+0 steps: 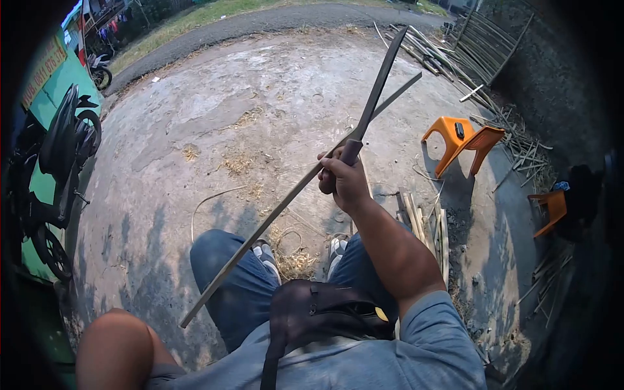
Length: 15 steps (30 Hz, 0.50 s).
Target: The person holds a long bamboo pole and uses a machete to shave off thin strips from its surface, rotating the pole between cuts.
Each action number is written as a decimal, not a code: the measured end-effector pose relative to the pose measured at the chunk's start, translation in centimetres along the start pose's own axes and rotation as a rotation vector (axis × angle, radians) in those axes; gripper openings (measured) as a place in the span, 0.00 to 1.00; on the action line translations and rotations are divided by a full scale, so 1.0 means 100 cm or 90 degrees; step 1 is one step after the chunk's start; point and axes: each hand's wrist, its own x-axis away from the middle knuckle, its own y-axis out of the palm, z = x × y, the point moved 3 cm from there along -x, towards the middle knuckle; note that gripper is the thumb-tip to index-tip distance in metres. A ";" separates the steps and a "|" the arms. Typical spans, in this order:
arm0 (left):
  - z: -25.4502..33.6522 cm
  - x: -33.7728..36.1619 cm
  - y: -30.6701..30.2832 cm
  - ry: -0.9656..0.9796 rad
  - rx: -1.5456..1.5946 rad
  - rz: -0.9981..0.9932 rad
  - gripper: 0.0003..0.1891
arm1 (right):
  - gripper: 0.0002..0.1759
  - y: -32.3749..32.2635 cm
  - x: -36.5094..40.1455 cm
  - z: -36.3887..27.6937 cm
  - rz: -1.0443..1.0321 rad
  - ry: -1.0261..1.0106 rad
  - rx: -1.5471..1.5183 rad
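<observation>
My right hand [344, 179] is raised in front of me, its fingers wrapped round the brown handle of a machete [377, 94]. The long dark blade points up and away to the right. In the same grip is a long, narrow bamboo strip [260, 227], crossing behind the machete. One end of the strip reaches past my left knee, and the other sticks out to the right of the blade. Of my left arm only the bent elbow shows at the lower left; that hand is out of sight. A dark waist bag [312, 309] rests on my lap.
Split bamboo pieces [422, 224] lie beside my right leg, with shavings [296, 263] between my feet. An orange plastic chair [448, 133] bearing a small black object stands ahead right; another orange chair [552, 211] is farther right. Bamboo poles [432, 52] lie behind. Motorbikes [62, 140] stand left.
</observation>
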 end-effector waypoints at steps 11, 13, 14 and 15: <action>0.013 0.002 -0.014 0.010 -0.001 0.036 0.51 | 0.14 0.003 0.001 0.003 0.005 0.014 0.000; 0.016 0.003 -0.022 -0.002 -0.008 0.044 0.52 | 0.13 0.004 0.004 0.005 -0.003 0.017 -0.006; 0.018 0.008 -0.025 -0.006 -0.008 0.053 0.53 | 0.13 0.004 0.001 0.004 -0.012 0.017 -0.008; 0.017 0.013 -0.031 -0.013 -0.004 0.067 0.53 | 0.12 0.004 -0.003 0.003 -0.021 0.017 -0.010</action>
